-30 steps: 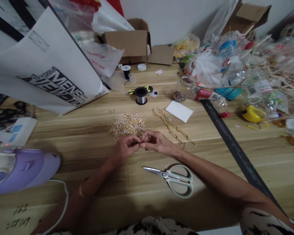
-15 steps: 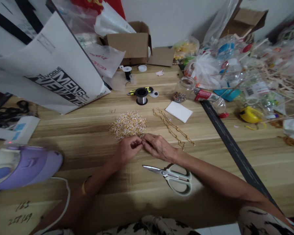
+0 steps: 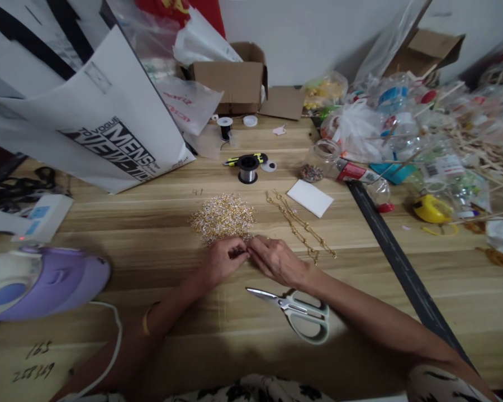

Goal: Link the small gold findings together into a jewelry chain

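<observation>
Gold-and-silver heap of small pieces (image 3: 223, 218) just beyond the two meeting hands
Left hand (image 3: 222, 260) and right hand (image 3: 280, 260) are curled nearly closed, fingertips together at its near right edge; whether they grip anything cannot be told. Gold chains (image 3: 305, 225) lie right, scissors (image 3: 284, 302) nearer.

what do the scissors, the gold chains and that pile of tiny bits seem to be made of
Scissors: shiny silver blades, likely steel; smooth pale handles, probably plastic.
Chains: gold-coloured with a slight shine and linked build, so probably metal, perhaps plated.
Pile: glinting gold and silvery-white pieces, possibly metal or coated plastic; too small to tell.
</observation>
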The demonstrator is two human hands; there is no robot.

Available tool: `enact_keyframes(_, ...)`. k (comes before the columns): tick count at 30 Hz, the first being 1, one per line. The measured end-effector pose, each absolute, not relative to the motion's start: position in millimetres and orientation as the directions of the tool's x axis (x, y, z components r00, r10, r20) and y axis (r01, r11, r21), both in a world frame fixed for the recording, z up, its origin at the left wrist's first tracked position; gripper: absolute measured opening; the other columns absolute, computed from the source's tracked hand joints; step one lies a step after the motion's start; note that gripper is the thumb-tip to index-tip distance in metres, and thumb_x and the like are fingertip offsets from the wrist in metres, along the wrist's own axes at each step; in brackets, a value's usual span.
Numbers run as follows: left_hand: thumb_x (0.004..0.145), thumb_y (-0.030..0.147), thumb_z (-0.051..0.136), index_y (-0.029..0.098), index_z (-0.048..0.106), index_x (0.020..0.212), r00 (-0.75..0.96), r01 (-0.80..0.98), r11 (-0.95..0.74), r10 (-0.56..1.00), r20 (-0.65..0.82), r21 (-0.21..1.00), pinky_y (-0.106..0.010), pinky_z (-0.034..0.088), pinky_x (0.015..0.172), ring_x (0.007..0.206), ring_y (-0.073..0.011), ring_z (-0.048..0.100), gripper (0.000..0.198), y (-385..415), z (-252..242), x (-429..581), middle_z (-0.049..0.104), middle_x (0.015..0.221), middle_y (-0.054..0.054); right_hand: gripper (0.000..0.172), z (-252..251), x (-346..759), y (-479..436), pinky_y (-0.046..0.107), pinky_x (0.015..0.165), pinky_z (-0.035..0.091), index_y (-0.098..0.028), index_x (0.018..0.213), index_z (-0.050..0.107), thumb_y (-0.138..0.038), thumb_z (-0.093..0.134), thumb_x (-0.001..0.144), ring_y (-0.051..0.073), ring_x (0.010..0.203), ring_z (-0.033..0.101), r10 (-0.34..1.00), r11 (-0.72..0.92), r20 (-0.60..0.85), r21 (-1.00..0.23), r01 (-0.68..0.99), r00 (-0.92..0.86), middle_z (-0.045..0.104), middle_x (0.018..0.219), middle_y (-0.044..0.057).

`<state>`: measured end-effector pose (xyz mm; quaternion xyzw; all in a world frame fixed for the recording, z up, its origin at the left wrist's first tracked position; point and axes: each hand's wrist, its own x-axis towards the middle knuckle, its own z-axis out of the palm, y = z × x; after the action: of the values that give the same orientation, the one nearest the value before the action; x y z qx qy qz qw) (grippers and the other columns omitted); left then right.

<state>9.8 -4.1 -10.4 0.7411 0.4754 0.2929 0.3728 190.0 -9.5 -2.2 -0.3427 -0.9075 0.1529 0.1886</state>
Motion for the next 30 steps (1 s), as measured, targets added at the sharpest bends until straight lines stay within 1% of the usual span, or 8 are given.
enact_keyframes(3,0.069,0.014,0.060,0.015,0.058,0.060,0.373,0.485,-0.256,0.925,0.066,0.836,-0.021,0.038,0.055,0.057,-0.0108,0.051,0.010,-4,-6,10,0.057,0.059,0.001,0.010,-2,189,-10,0.025,0.055,0.033,-0.015,0.086,0.047,-0.013,0.038,0.091,0.015,0.062,0.049,0.655,0.752,0.230,-0.298,0.589,-0.720,0.054,0.076,0.005)
enact_keyframes(6,0.068,0.013,0.060,0.015,0.059,0.061,0.366,0.452,-0.211,0.930,0.036,0.866,-0.020,0.038,0.055,0.057,-0.0108,0.052,0.007,-4,-4,11,0.058,0.059,0.001,0.011,-6,189,-10,0.025,0.055,0.033,-0.015,0.086,0.047,-0.016,0.037,0.092,0.015,0.063,0.049,0.657,0.752,0.244,-0.283,0.595,-0.714,0.054,0.076,0.006)
enact_keyframes(8,0.067,0.014,0.061,0.014,0.060,0.064,0.358,0.413,-0.159,0.934,0.001,0.897,-0.020,0.040,0.055,0.058,-0.0109,0.053,0.004,-5,-4,12,0.059,0.061,0.000,0.012,-8,189,-9,0.025,0.057,0.034,-0.015,0.086,0.046,-0.018,0.036,0.092,0.015,0.064,0.049,0.676,0.731,0.256,-0.354,0.584,-0.691,0.054,0.076,0.006)
enact_keyframes(11,0.067,0.017,0.062,0.013,0.062,0.069,0.361,0.338,-0.062,0.930,-0.068,0.939,-0.021,0.043,0.057,0.060,-0.0116,0.055,0.005,-4,-5,12,0.062,0.065,-0.001,0.012,-6,191,-7,0.023,0.057,0.035,-0.016,0.086,0.046,-0.018,0.036,0.092,0.013,0.062,0.048,0.733,0.643,0.258,-0.566,0.516,-0.630,0.052,0.073,0.003)
enact_keyframes(14,0.068,0.019,0.063,0.012,0.064,0.074,0.383,0.270,0.008,0.917,-0.114,0.963,-0.021,0.045,0.062,0.065,-0.0123,0.057,0.010,-3,-4,10,0.065,0.070,-0.003,0.010,0,192,-5,0.020,0.054,0.033,-0.016,0.083,0.046,-0.019,0.040,0.090,0.009,0.056,0.043,0.803,0.489,0.214,-0.769,0.411,-0.557,0.048,0.067,-0.001)
enact_keyframes(18,0.069,0.023,0.064,0.011,0.067,0.079,0.397,0.222,0.076,0.903,-0.161,0.972,-0.020,0.044,0.062,0.066,-0.0120,0.058,0.015,0,0,6,0.066,0.073,-0.003,0.013,3,191,-3,0.018,0.048,0.031,-0.016,0.079,0.047,-0.025,0.043,0.089,0.007,0.052,0.040,0.867,0.239,0.088,-0.937,0.253,-0.490,0.045,0.061,-0.004)
enact_keyframes(23,0.068,0.025,0.066,0.011,0.067,0.080,0.418,0.152,0.174,0.881,-0.223,0.973,-0.019,0.042,0.056,0.058,-0.0095,0.054,0.019,2,4,4,0.064,0.065,-0.001,0.018,3,189,-1,0.017,0.046,0.038,-0.016,0.078,0.046,-0.032,0.049,0.086,0.007,0.049,0.044,0.868,-0.030,-0.037,-0.999,0.022,-0.495,0.046,0.060,-0.005)
enact_keyframes(30,0.069,0.031,0.067,0.012,0.067,0.075,0.439,0.141,0.200,0.865,-0.242,0.970,-0.019,0.040,0.053,0.054,-0.0087,0.051,0.021,4,6,2,0.060,0.059,0.000,0.020,6,187,1,0.018,0.044,0.043,-0.015,0.077,0.048,-0.034,0.053,0.083,0.007,0.048,0.046,0.865,-0.119,-0.067,-0.990,-0.075,-0.498,0.047,0.059,-0.005)
